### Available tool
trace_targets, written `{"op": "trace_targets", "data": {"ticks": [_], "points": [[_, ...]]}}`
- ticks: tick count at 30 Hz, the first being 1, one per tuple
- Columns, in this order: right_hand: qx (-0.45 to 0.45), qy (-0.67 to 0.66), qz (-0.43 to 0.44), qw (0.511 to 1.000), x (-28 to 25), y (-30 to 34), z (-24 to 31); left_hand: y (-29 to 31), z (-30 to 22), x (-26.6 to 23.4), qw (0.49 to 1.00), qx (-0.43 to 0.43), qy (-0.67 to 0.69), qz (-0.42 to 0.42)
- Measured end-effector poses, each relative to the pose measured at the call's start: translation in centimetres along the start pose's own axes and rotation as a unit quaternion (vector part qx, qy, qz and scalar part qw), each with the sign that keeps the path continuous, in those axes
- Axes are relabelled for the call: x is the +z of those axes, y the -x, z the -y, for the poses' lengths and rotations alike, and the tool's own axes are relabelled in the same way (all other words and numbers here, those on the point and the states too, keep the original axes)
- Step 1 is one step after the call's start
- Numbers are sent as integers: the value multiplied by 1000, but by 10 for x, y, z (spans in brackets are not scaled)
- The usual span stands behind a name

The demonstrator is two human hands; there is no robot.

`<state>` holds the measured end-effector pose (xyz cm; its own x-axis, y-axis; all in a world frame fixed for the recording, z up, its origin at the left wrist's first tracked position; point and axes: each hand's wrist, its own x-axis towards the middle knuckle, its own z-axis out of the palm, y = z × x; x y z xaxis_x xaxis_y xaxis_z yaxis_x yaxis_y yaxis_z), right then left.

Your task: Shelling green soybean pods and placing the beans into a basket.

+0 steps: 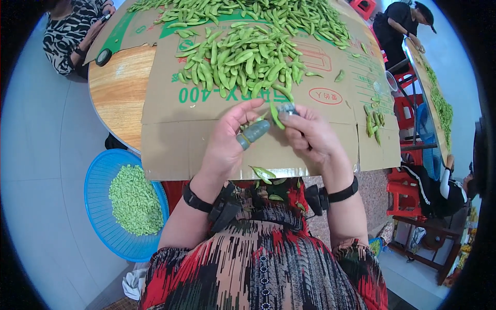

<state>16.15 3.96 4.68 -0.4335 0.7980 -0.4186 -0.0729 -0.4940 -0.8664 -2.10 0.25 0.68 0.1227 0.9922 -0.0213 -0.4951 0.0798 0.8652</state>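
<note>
Your right hand [312, 132]: thumb and fingers pinched together on one green pod [275, 115], which stands near upright in the gap between your two hands, over the cardboard sheet [181, 132]. Your left hand [227, 134]: fingers curled, grey-green thumb cover [255, 133] pointing at the pod; a bit of pale green shows behind that cover, but can't tell if those fingers grip it.

Edges: the cardboard's front edge runs just ahead of your body, below both hands. A split pod [264, 174] sits right at that edge; can't tell whether it's on it or below. The sheet's left side stops short of the round table [116, 101], leaving wood grain showing.

Room: away from you, little. The near pod heap [248, 62] starts just beyond your fingertips, a wider heap [294, 18] behind it. Sideways there's more: plain cardboard runs left of your left hand; on the right it reaches a small pod cluster [374, 124] near the sheet's right side. Low on your left, outside the front-left corner, blue basket [89, 206] with shelled beans [134, 201] in it, well apart from your hands.
</note>
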Motion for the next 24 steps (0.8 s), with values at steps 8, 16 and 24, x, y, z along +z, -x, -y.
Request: {"op": "trace_targets", "data": {"ticks": [8,16,24], "points": [[22,-66,137,988,17,25,-8,-1,6,-6,992,46,67,101],[-2,-50,140,989,13,29,-15,3,10,1,995,95,-28,-30],[-32,62,79,994,15,24,-28,8,6,8,995,56,-79,-20]]}}
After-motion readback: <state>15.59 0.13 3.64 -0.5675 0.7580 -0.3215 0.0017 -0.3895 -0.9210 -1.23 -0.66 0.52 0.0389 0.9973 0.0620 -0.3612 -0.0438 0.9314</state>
